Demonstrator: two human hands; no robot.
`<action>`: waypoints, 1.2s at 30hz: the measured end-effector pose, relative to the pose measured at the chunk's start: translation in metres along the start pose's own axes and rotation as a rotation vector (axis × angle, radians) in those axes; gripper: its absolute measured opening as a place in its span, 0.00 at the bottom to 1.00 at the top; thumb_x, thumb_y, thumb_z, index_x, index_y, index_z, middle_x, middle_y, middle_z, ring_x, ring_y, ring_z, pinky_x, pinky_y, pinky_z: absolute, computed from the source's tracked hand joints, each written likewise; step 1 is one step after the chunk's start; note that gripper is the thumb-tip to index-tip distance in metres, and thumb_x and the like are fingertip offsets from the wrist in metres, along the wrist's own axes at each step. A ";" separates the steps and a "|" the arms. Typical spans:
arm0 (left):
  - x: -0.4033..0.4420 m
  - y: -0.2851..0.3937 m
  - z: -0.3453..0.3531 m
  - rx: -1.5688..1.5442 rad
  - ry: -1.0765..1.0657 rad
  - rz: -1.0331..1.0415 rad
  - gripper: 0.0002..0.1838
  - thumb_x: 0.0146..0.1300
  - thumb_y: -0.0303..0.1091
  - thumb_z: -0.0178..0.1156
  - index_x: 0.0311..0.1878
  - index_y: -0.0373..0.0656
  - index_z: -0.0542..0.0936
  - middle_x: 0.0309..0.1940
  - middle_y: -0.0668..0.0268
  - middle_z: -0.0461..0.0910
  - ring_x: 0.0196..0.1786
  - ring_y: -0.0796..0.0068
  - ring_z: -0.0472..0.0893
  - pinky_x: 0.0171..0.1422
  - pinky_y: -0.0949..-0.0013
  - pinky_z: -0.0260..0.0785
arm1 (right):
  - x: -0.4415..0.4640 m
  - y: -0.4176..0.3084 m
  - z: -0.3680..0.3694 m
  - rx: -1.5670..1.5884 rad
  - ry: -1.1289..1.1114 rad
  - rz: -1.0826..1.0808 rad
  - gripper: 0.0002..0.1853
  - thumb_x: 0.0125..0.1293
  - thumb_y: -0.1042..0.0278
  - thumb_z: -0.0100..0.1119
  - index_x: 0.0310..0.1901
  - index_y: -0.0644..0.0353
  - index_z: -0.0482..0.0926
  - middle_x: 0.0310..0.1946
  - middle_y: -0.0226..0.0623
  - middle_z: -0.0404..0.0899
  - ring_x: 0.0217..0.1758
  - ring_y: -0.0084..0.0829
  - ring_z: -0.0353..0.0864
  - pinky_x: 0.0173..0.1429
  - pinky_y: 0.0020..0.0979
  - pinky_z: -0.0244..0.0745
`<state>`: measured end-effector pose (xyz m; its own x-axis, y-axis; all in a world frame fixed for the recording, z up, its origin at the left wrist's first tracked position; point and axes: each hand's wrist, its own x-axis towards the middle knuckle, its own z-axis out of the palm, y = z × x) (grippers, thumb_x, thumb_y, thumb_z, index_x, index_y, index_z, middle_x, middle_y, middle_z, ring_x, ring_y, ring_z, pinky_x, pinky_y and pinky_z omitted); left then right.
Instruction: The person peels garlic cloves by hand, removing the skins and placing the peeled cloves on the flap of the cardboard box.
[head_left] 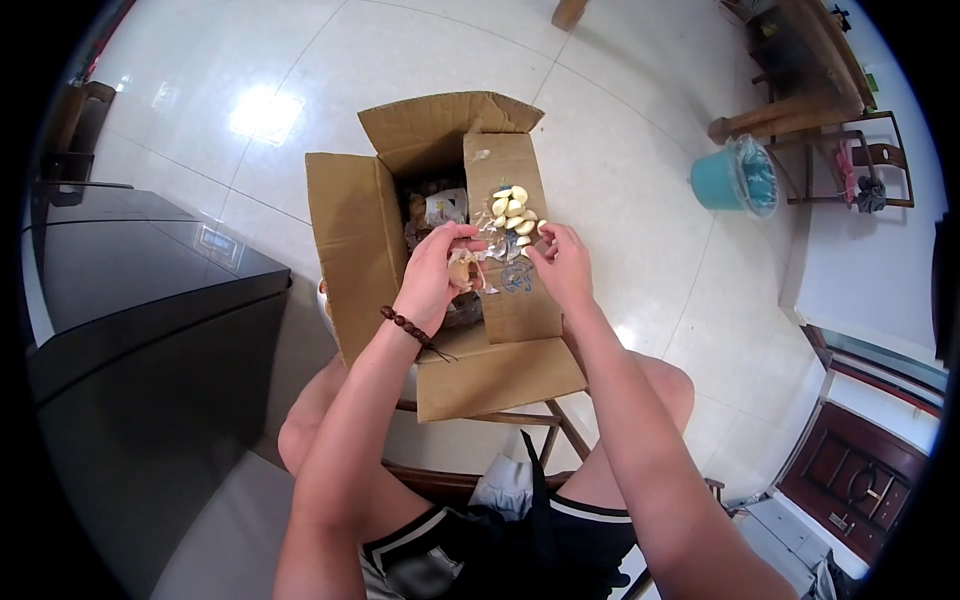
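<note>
My left hand (pixel 433 275), with a dark bead bracelet on its wrist, is closed around a partly peeled garlic bulb (pixel 463 270) above the open cardboard box (pixel 345 235). Curled in a loose pinch, my right hand (pixel 563 265) is at the box's right flap, its fingertips at a garlic clove (pixel 541 227); the grip is partly hidden. Several pale peeled cloves (pixel 515 208) lie in a small pile on that flap (pixel 505 155), beside clear tape and blue markings. Papery skins and a white packet (pixel 446 207) show inside the box.
The box rests between my knees, over a wooden frame (pixel 500 417). To the left stands a dark glossy cabinet (pixel 160 270). A teal bin with a clear liner (pixel 722 180) stands on the tiled floor (pixel 640 200) at the right, near wooden furniture (pixel 790 118).
</note>
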<state>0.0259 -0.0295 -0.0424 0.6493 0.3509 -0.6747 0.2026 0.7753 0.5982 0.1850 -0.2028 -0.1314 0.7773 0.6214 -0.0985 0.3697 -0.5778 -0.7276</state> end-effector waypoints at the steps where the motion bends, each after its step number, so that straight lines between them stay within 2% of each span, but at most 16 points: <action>1: 0.001 -0.001 0.001 -0.017 -0.017 0.015 0.21 0.82 0.48 0.49 0.56 0.39 0.79 0.50 0.62 0.83 0.43 0.72 0.82 0.43 0.65 0.76 | -0.001 -0.005 -0.005 -0.035 -0.058 0.049 0.25 0.59 0.67 0.76 0.58 0.60 0.80 0.49 0.42 0.81 0.42 0.39 0.84 0.50 0.37 0.81; 2: 0.002 -0.002 0.002 -0.034 -0.036 0.029 0.17 0.81 0.43 0.51 0.56 0.38 0.78 0.51 0.61 0.83 0.44 0.71 0.83 0.45 0.64 0.77 | -0.001 -0.008 -0.008 -0.071 -0.114 0.100 0.31 0.58 0.62 0.79 0.62 0.57 0.78 0.54 0.42 0.79 0.48 0.40 0.83 0.54 0.39 0.80; 3: 0.004 -0.005 0.000 -0.034 -0.039 0.029 0.17 0.81 0.43 0.51 0.56 0.38 0.78 0.51 0.61 0.83 0.44 0.71 0.83 0.45 0.64 0.77 | -0.004 -0.006 -0.008 -0.072 -0.113 0.100 0.31 0.58 0.62 0.79 0.62 0.57 0.78 0.54 0.42 0.79 0.48 0.40 0.83 0.54 0.39 0.80; 5: 0.008 -0.013 -0.007 0.078 -0.062 0.041 0.12 0.78 0.35 0.54 0.56 0.38 0.78 0.51 0.62 0.83 0.44 0.72 0.83 0.45 0.66 0.77 | -0.009 -0.002 -0.006 -0.364 0.095 -0.249 0.44 0.55 0.48 0.80 0.72 0.51 0.71 0.67 0.44 0.71 0.62 0.45 0.76 0.67 0.47 0.72; 6: 0.012 -0.018 -0.006 0.078 -0.076 0.041 0.12 0.78 0.35 0.54 0.56 0.38 0.78 0.51 0.62 0.83 0.44 0.72 0.83 0.45 0.66 0.77 | -0.007 -0.001 -0.012 -0.374 0.104 -0.245 0.44 0.55 0.48 0.80 0.72 0.51 0.71 0.67 0.44 0.71 0.62 0.45 0.76 0.67 0.47 0.72; 8: 0.014 -0.027 -0.007 0.193 -0.042 0.018 0.11 0.76 0.31 0.56 0.57 0.39 0.78 0.51 0.63 0.83 0.44 0.75 0.83 0.43 0.69 0.77 | 0.002 -0.001 -0.017 -0.528 -0.023 -0.505 0.55 0.53 0.35 0.77 0.77 0.53 0.64 0.73 0.48 0.66 0.70 0.52 0.69 0.73 0.51 0.65; 9: 0.007 -0.024 0.000 0.187 -0.017 -0.007 0.10 0.76 0.32 0.57 0.56 0.40 0.79 0.50 0.64 0.83 0.42 0.76 0.83 0.40 0.72 0.76 | 0.009 0.001 -0.015 -0.525 -0.022 -0.507 0.55 0.53 0.35 0.77 0.77 0.53 0.64 0.73 0.48 0.66 0.70 0.52 0.69 0.73 0.51 0.65; 11: 0.001 -0.022 0.005 0.217 -0.017 -0.021 0.10 0.77 0.32 0.57 0.56 0.40 0.79 0.50 0.64 0.83 0.42 0.76 0.83 0.40 0.72 0.76 | 0.026 0.013 -0.013 -0.545 -0.096 -0.689 0.56 0.56 0.29 0.70 0.80 0.50 0.59 0.75 0.48 0.64 0.68 0.50 0.71 0.72 0.50 0.65; 15: 0.010 -0.027 0.002 0.200 -0.016 -0.025 0.11 0.77 0.33 0.56 0.57 0.40 0.79 0.49 0.64 0.83 0.42 0.75 0.83 0.40 0.72 0.75 | 0.056 0.028 -0.011 -0.565 -0.128 -0.758 0.49 0.61 0.28 0.65 0.79 0.45 0.64 0.75 0.44 0.64 0.69 0.46 0.70 0.72 0.48 0.64; 17: 0.015 -0.029 0.002 0.190 -0.013 -0.022 0.11 0.78 0.33 0.56 0.57 0.40 0.79 0.50 0.63 0.83 0.42 0.75 0.83 0.40 0.73 0.75 | 0.066 0.031 -0.012 -0.593 -0.160 -0.838 0.46 0.63 0.29 0.62 0.78 0.44 0.66 0.74 0.43 0.66 0.67 0.44 0.70 0.69 0.45 0.65; 27: 0.023 -0.031 0.010 0.185 -0.007 -0.053 0.11 0.79 0.35 0.55 0.56 0.39 0.78 0.48 0.63 0.83 0.42 0.75 0.82 0.40 0.72 0.73 | 0.084 0.004 0.008 -0.490 -0.106 -0.881 0.38 0.65 0.34 0.63 0.75 0.37 0.72 0.74 0.42 0.66 0.64 0.44 0.71 0.68 0.44 0.67; 33: 0.025 -0.033 0.013 0.175 0.005 -0.044 0.11 0.80 0.36 0.55 0.54 0.40 0.79 0.47 0.64 0.83 0.41 0.75 0.82 0.39 0.72 0.72 | 0.086 0.006 0.034 -0.492 0.001 -0.875 0.31 0.64 0.43 0.67 0.68 0.38 0.77 0.64 0.40 0.72 0.57 0.42 0.74 0.59 0.44 0.76; 35: 0.024 -0.033 0.011 0.176 0.011 -0.044 0.11 0.80 0.36 0.55 0.54 0.40 0.79 0.47 0.64 0.83 0.41 0.75 0.82 0.39 0.72 0.72 | 0.087 0.000 0.035 -0.472 -0.003 -0.861 0.27 0.63 0.47 0.68 0.61 0.44 0.80 0.55 0.39 0.75 0.50 0.40 0.77 0.50 0.41 0.79; 36: 0.024 -0.034 0.009 0.175 0.010 -0.038 0.11 0.80 0.36 0.55 0.54 0.40 0.79 0.47 0.64 0.83 0.41 0.75 0.82 0.39 0.72 0.72 | 0.088 -0.002 0.038 -0.470 -0.004 -0.864 0.27 0.63 0.47 0.68 0.61 0.44 0.80 0.55 0.39 0.75 0.50 0.40 0.77 0.50 0.41 0.79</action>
<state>0.0414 -0.0522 -0.0756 0.6312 0.3289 -0.7025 0.3521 0.6855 0.6373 0.2333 -0.1269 -0.1646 0.1422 0.9306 0.3372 0.9757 -0.0745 -0.2059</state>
